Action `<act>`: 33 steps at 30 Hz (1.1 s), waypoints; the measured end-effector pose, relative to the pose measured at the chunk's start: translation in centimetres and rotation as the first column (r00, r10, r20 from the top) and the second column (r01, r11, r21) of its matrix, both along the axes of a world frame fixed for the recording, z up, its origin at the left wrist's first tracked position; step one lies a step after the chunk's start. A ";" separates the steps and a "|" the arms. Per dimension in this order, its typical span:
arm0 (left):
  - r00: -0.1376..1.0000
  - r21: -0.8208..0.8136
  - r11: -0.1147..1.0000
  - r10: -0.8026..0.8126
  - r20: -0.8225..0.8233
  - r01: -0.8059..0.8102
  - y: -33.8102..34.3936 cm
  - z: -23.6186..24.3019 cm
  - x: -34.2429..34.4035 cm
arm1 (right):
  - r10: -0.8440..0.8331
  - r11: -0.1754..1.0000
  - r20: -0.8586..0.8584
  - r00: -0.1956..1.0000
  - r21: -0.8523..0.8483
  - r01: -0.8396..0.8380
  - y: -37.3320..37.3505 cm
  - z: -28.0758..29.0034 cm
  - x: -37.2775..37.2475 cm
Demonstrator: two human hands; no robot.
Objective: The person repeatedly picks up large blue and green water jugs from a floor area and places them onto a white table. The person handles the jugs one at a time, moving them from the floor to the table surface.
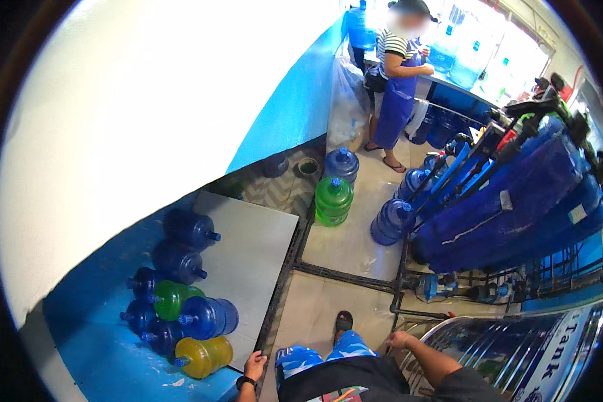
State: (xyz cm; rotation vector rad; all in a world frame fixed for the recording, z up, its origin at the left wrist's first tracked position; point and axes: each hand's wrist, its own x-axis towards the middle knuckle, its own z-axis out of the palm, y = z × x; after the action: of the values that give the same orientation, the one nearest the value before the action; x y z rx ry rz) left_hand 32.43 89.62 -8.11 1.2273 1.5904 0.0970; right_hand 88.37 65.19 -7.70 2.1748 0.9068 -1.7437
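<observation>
My left hand (254,366), with a dark watch on its wrist, hangs beside my hip with its fingers loosely apart and nothing in it. Closest to it is a yellow water jug (204,357), lying on its side on the pile at the left, apart from the hand. My right hand (399,340) hangs on the other side, near a shiny steel tank (496,348). Its fingers are slightly bent, and I see nothing in them. A blue jug (209,317) and a green jug (175,299) lie among several others on the pile.
Ahead, a green jug (333,201) and blue jugs (342,165) (391,222) stand on the tiled floor. Dark pipes (342,277) cross it. Large blue cylinders (502,194) rise at the right. A person in a blue apron (399,110) stands at a counter holding jugs.
</observation>
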 end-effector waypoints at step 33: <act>0.990 0.957 0.267 0.110 0.088 -0.114 55.0 -27.5 16.3 | 0.732 0.260 0.347 0.587 0.653 -0.711 88.2 -44.8 -7.6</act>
State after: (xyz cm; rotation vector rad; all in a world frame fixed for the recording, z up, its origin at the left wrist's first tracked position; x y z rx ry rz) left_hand 48.68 144.64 -35.63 2.0080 1.5898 1.3857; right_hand 80.74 153.43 -52.50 1.4637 2.4969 -0.9348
